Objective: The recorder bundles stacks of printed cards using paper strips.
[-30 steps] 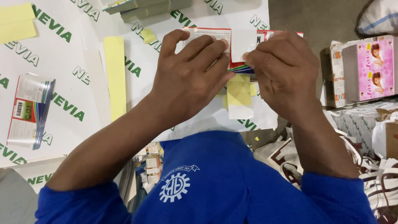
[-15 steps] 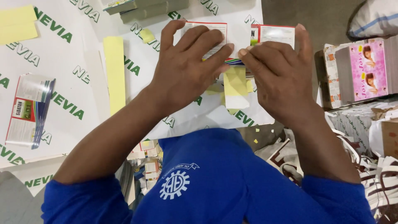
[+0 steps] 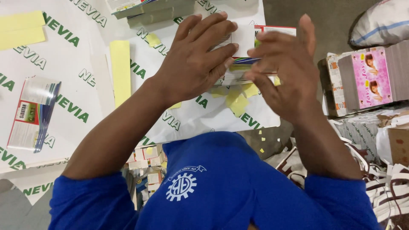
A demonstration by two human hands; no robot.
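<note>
A stack of white printed sheets with red and coloured edges (image 3: pixel 246 39) lies on a white sheet with green lettering (image 3: pixel 85 98). My left hand (image 3: pixel 194 66) lies flat over the stack's left part, fingers spread and pressing it down. My right hand (image 3: pixel 284 70) is at the stack's right side. Its thumb and forefinger pinch the stack's edge while the other fingers are lifted and spread. Most of the stack is hidden under both hands. Yellow paper scraps (image 3: pixel 238 102) lie just below it.
A long yellow strip (image 3: pixel 120 68) and another yellow strip (image 3: pixel 21 30) lie to the left. A bundle of printed leaflets (image 3: pixel 32 113) sits at the far left. Grey flat stacks (image 3: pixel 153 10) are at the top. Pink printed cartons (image 3: pixel 370 79) and a white sack (image 3: pixel 379 23) stand to the right.
My right hand has lifted off the stack and opened its outer fingers, keeping only thumb and forefinger at the edge. My left hand has stayed pressed on the stack.
</note>
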